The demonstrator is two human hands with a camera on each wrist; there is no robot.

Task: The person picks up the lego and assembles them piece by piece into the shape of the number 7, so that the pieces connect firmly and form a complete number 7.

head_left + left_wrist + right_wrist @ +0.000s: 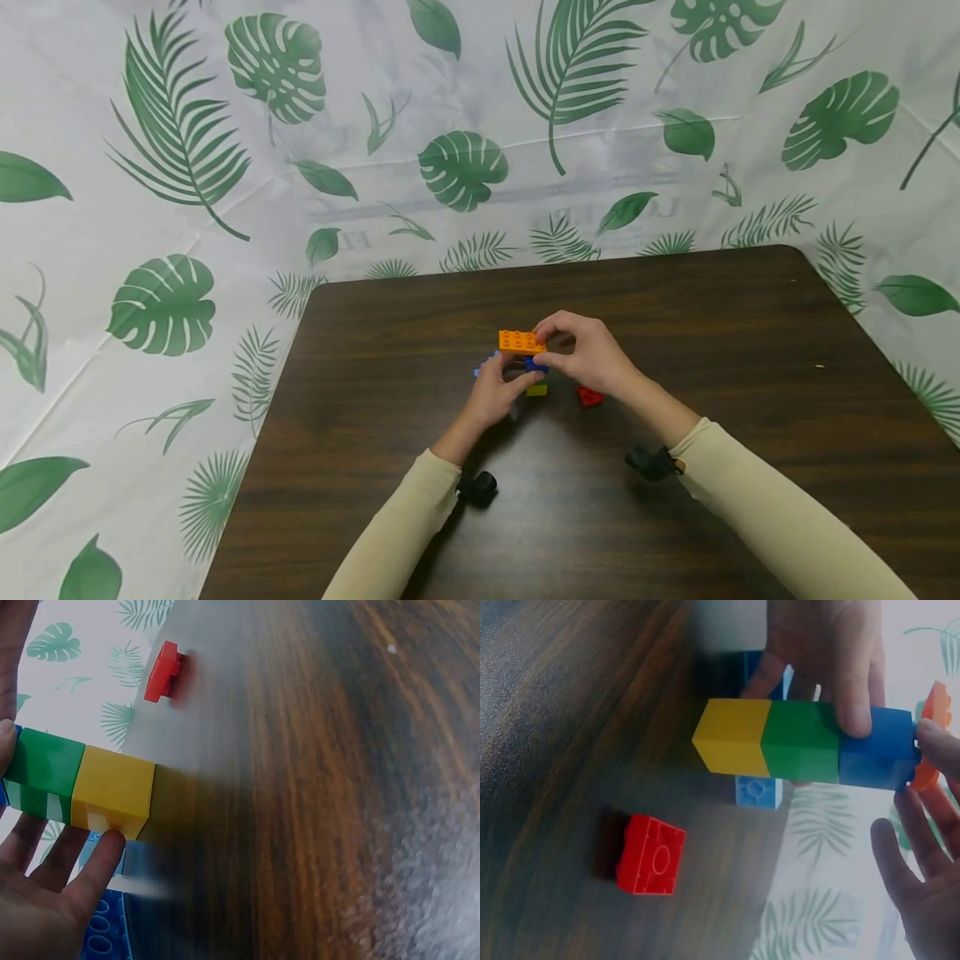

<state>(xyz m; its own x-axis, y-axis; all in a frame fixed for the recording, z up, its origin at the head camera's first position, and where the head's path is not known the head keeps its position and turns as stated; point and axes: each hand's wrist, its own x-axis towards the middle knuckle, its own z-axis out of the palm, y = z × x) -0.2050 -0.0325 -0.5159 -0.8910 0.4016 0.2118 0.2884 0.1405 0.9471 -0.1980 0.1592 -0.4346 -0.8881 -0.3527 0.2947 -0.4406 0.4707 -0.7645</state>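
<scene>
A stack of bricks stands on the table, with a yellow brick (pixel 731 739) at the bottom, a green brick (pixel 801 742) in the middle and a blue brick (pixel 877 761) on top. My left hand (pixel 491 396) grips this stack, its thumb on the blue brick and its fingers behind. Between thumb and fingers, my right hand (pixel 588 357) pinches an orange brick (pixel 517 342) at the top of the blue one. The orange brick looks slightly tilted in the right wrist view; whether it is pressed on, I cannot tell.
A red brick (pixel 590 397) lies on the dark wooden table (pixel 375 417), right of the stack. Behind the left hand are a light blue brick (pixel 757 793) and a darker blue brick (pixel 105 930). A leaf-patterned white sheet (pixel 360 208) hangs behind the table.
</scene>
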